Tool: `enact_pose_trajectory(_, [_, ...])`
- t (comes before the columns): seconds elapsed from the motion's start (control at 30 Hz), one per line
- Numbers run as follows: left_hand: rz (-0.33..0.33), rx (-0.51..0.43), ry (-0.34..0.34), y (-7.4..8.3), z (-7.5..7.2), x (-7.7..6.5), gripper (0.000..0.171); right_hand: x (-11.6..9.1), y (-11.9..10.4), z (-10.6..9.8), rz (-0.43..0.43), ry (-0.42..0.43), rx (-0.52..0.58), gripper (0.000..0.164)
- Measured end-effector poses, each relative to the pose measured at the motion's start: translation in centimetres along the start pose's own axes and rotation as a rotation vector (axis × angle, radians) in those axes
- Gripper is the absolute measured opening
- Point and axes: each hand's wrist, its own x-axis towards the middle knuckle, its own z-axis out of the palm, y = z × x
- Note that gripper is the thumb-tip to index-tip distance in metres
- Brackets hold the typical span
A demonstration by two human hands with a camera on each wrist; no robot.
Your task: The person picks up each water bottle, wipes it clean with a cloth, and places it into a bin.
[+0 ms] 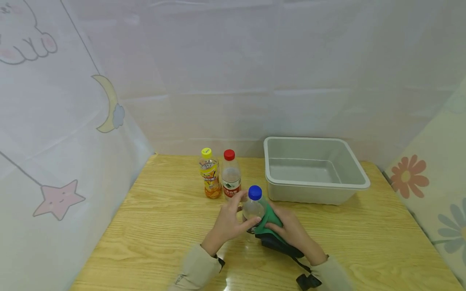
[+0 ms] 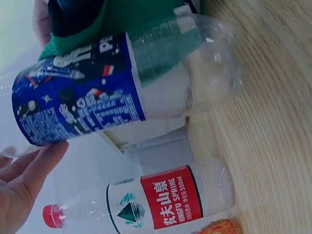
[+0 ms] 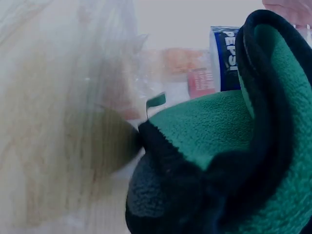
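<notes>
A clear plastic Pepsi bottle with a blue cap is in front of me, its dark blue label plain in the left wrist view. My left hand holds it from the left, thumb and fingers around its upper part. In my right hand is a green and black cloth, pressed against the bottle's right side. The cloth looks folded and thick in the right wrist view and covers part of the bottle. Whether the bottle's base touches the table cannot be told.
Behind the left hand stand a red-capped water bottle and a yellow-capped bottle with orange contents. A light grey bin sits at the back right of the wooden table. Printed curtains hang around the table.
</notes>
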Motion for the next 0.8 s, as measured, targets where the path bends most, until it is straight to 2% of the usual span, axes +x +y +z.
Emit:
enact_pose_trajectory(0.17, [-0.017, 0.036, 0.057, 0.1, 0.4, 0.2, 0.062, -0.4, 0.2, 0.6, 0.032, -0.031, -0.023, 0.065])
enact_pose_trajectory(0.33, [-0.049, 0.012, 0.083, 0.3, 0.5, 0.2, 0.058, -0.9, 0.3, 1.1, 0.135, -0.143, -0.016, 0.057])
enact_pose_trajectory(0.47, [-0.053, 0.001, 0.089, 0.3, 0.5, 0.1, 0.059, -1.1, 0.2, 1.3, 0.189, -0.212, -0.01, 0.059])
enact_pose_trajectory(0.63, [-0.04, 0.007, 0.09, 0.1, 0.5, 0.1, 0.061, -1.2, 0.4, 1.4, 0.19, -0.211, 0.015, 0.059])
enact_pose_trajectory(0.8, [-0.023, 0.015, 0.096, -0.2, 0.5, 0.0, 0.062, -1.5, 0.8, 1.3, 0.161, -0.159, 0.051, 0.058])
